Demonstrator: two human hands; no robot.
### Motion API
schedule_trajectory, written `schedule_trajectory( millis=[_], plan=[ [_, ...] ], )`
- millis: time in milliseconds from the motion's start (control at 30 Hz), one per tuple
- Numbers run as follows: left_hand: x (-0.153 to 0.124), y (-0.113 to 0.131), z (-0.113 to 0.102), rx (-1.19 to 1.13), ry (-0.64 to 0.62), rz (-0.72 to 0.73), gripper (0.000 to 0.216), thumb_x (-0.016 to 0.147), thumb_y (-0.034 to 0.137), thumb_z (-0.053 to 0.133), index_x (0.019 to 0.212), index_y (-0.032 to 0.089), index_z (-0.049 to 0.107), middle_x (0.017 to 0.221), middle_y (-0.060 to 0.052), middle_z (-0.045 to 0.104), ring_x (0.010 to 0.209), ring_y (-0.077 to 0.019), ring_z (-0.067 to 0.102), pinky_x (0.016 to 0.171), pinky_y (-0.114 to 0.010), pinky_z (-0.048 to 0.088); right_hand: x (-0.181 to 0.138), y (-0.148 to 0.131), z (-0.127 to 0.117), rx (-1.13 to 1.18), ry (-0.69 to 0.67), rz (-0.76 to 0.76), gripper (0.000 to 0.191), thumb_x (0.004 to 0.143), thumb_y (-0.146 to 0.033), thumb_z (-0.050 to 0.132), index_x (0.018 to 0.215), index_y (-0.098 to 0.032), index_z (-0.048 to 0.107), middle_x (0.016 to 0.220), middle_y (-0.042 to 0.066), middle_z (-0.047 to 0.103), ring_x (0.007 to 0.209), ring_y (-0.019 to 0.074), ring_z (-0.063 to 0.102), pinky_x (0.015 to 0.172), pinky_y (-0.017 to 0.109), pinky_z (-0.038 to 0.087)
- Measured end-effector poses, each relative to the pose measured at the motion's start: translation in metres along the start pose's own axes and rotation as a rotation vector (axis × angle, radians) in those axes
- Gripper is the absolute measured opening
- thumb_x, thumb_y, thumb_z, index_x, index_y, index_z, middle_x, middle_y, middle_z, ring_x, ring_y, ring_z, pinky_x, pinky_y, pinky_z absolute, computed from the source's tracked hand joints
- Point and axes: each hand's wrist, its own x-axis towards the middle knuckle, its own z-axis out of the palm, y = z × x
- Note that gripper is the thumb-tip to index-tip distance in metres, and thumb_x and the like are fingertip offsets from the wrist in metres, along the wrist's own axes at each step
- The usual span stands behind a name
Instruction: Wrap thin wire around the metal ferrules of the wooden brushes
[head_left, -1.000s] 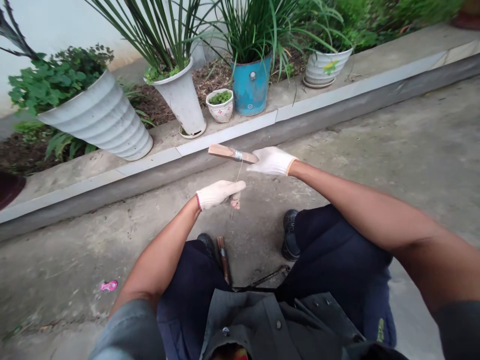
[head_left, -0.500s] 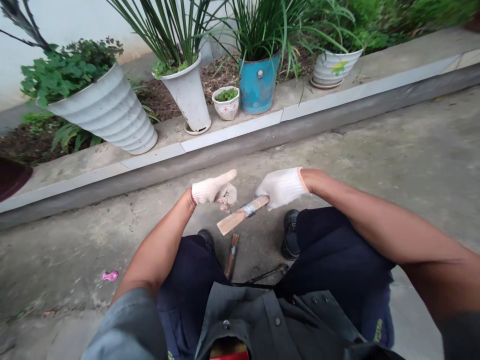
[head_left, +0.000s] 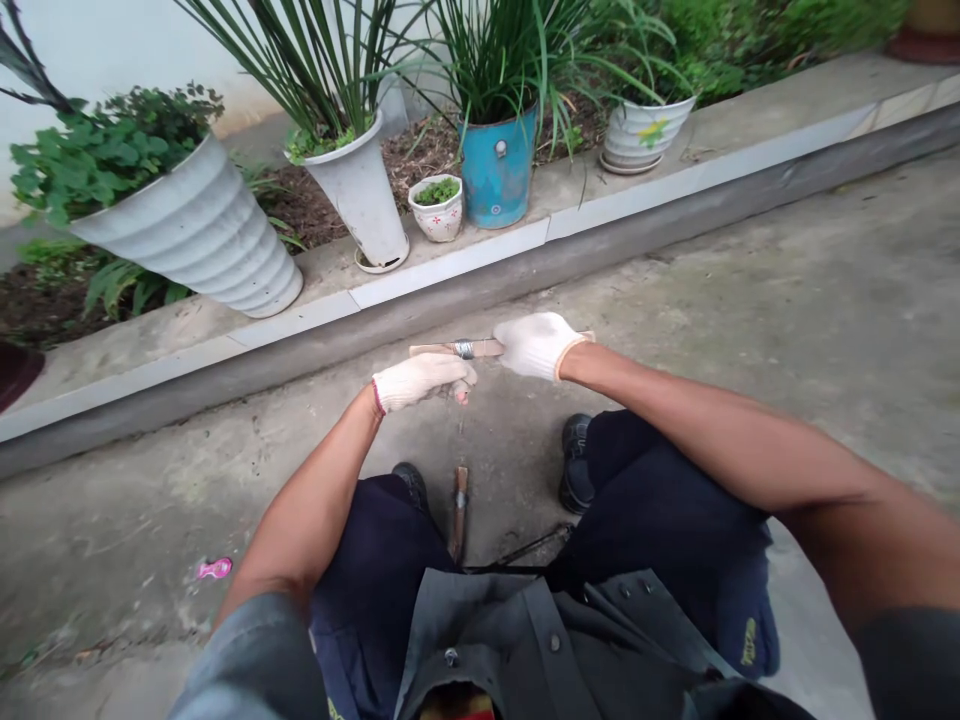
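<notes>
My right hand (head_left: 536,345), in a white knit glove, is closed round a wooden stick (head_left: 491,348) held nearly level above the ground. Silvery wire (head_left: 464,349) is wound round the stick left of that hand, and a short end of wood shows beyond the wrist. Just below the stick's left part is my gloved left hand (head_left: 427,379), its fingers curled together. A thin strand seems to hang under those fingers; what they hold is too small to make out. Between my feet lies another bound wooden piece (head_left: 460,510).
A dark, thin tool (head_left: 529,546) lies on the concrete near my right shoe (head_left: 576,465). The pink object (head_left: 215,568) is on the ground at left. Ahead runs a low tiled ledge (head_left: 450,270) with several pots, among them a blue bucket (head_left: 496,175) and a ribbed white planter (head_left: 202,235).
My right hand has raised the stick away from me and turned it from slanting to nearly level. The left hand's fingers have folded in, below the stick. The view has shifted slightly.
</notes>
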Motion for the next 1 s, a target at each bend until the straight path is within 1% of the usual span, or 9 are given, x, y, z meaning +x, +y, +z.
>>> schedule_trajectory(
  millis=[167, 267, 400, 467, 567, 667, 767, 900, 1000],
  plan=[
    [-0.011, 0.005, 0.000, 0.063, 0.008, 0.017, 0.041, 0.092, 0.050, 0.061, 0.107, 0.013, 0.071, 0.088, -0.009, 0.074, 0.087, -0.0173, 0.069, 0.081, -0.029, 0.050, 0.002, -0.001, -0.003, 0.104, -0.003, 0.037, 0.036, 0.086, -0.050, 0.054, 0.101, -0.022, 0.071, 0.092, 0.010, 0.073, 0.080, 0.0227, 0.066, 0.065, 0.030, 0.040],
    [-0.016, 0.007, 0.001, 0.117, 0.021, 0.002, 0.043, 0.093, 0.051, 0.060, 0.112, 0.014, 0.071, 0.095, -0.010, 0.075, 0.090, -0.0173, 0.069, 0.082, -0.028, 0.050, -0.003, -0.003, -0.009, 0.238, -0.007, -0.003, 0.037, 0.083, -0.055, 0.058, 0.093, -0.021, 0.068, 0.083, 0.007, 0.070, 0.070, 0.0187, 0.062, 0.058, 0.028, 0.037],
    [-0.021, 0.010, 0.000, 0.244, -0.003, -0.011, 0.041, 0.093, 0.051, 0.059, 0.107, 0.015, 0.074, 0.092, -0.009, 0.076, 0.090, -0.0174, 0.069, 0.082, -0.027, 0.051, -0.020, -0.002, -0.026, 0.604, -0.190, -0.122, 0.035, 0.081, -0.054, 0.064, 0.086, -0.019, 0.064, 0.066, 0.002, 0.065, 0.056, 0.0128, 0.056, 0.054, 0.024, 0.037],
    [-0.022, 0.012, -0.004, 0.279, -0.033, 0.004, 0.035, 0.089, 0.047, 0.064, 0.099, 0.015, 0.075, 0.090, -0.008, 0.076, 0.088, -0.0171, 0.069, 0.080, -0.026, 0.051, -0.029, 0.001, -0.033, 0.686, -0.319, -0.223, 0.036, 0.080, -0.055, 0.066, 0.085, -0.019, 0.064, 0.065, 0.001, 0.065, 0.056, 0.0126, 0.057, 0.055, 0.024, 0.039],
    [-0.023, 0.013, -0.009, 0.307, 0.004, -0.030, 0.027, 0.080, 0.042, 0.074, 0.087, 0.016, 0.075, 0.083, -0.005, 0.074, 0.076, -0.0150, 0.067, 0.070, -0.023, 0.050, -0.037, 0.004, -0.033, 0.607, -0.496, -0.344, 0.036, 0.077, -0.054, 0.068, 0.087, -0.020, 0.069, 0.069, 0.000, 0.068, 0.058, 0.0125, 0.057, 0.055, 0.023, 0.038],
    [-0.022, 0.011, -0.008, 0.347, 0.056, -0.082, 0.027, 0.079, 0.043, 0.074, 0.078, 0.015, 0.073, 0.072, -0.003, 0.071, 0.067, -0.0127, 0.063, 0.066, -0.022, 0.048, -0.036, 0.000, -0.017, 0.358, -0.572, -0.459, 0.027, 0.072, -0.045, 0.070, 0.081, -0.019, 0.071, 0.064, -0.001, 0.065, 0.055, 0.0122, 0.054, 0.055, 0.025, 0.036],
    [-0.019, 0.009, 0.001, 0.348, 0.032, -0.129, 0.031, 0.080, 0.045, 0.072, 0.075, 0.014, 0.073, 0.069, -0.004, 0.069, 0.061, -0.0121, 0.062, 0.064, -0.023, 0.049, -0.032, -0.010, 0.008, 0.049, -0.532, -0.484, 0.016, 0.064, -0.032, 0.075, 0.071, -0.018, 0.071, 0.058, 0.001, 0.061, 0.059, 0.0170, 0.057, 0.061, 0.030, 0.040],
    [-0.014, 0.013, 0.017, 0.378, 0.043, -0.175, 0.029, 0.083, 0.044, 0.068, 0.079, 0.016, 0.075, 0.066, -0.004, 0.069, 0.061, -0.0133, 0.063, 0.063, -0.024, 0.049, -0.016, -0.017, 0.030, -0.078, -0.334, -0.200, 0.008, 0.065, -0.021, 0.075, 0.072, -0.019, 0.074, 0.072, 0.011, 0.069, 0.083, 0.0300, 0.067, 0.077, 0.041, 0.048],
    [-0.011, 0.017, 0.024, 0.412, 0.062, -0.128, 0.029, 0.085, 0.043, 0.065, 0.087, 0.017, 0.077, 0.076, -0.005, 0.073, 0.073, -0.0156, 0.067, 0.070, -0.024, 0.050, 0.003, -0.010, 0.029, -0.061, -0.208, -0.059, 0.017, 0.073, -0.025, 0.071, 0.086, -0.016, 0.078, 0.090, 0.020, 0.073, 0.095, 0.0351, 0.068, 0.083, 0.045, 0.049]
  ],
)
